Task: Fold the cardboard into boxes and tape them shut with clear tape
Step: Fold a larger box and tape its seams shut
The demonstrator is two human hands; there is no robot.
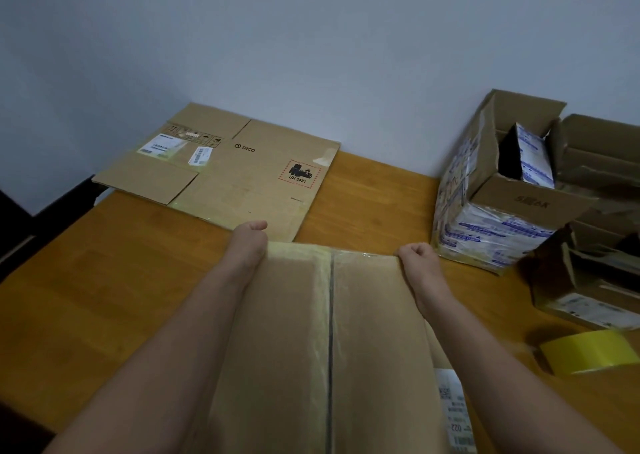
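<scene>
A brown cardboard box (294, 342) stands in front of me on the wooden table, its two top flaps closed along a centre seam covered with clear tape. My left hand (246, 245) grips the box's far left corner, thumb on top. My right hand (417, 259) curls over the far right corner. A flattened cardboard sheet (225, 173) printed "PICO" with a UN 3481 label lies flat at the back left by the wall. A roll of yellowish clear tape (588, 351) rests on the table to the right of the box.
An open cardboard box (502, 190) wrapped in printed tape stands at the back right. More brown boxes (602, 162) and a low carton (585, 297) crowd the right edge. The table (104, 297) ends at the left beside a dark chair (41, 218).
</scene>
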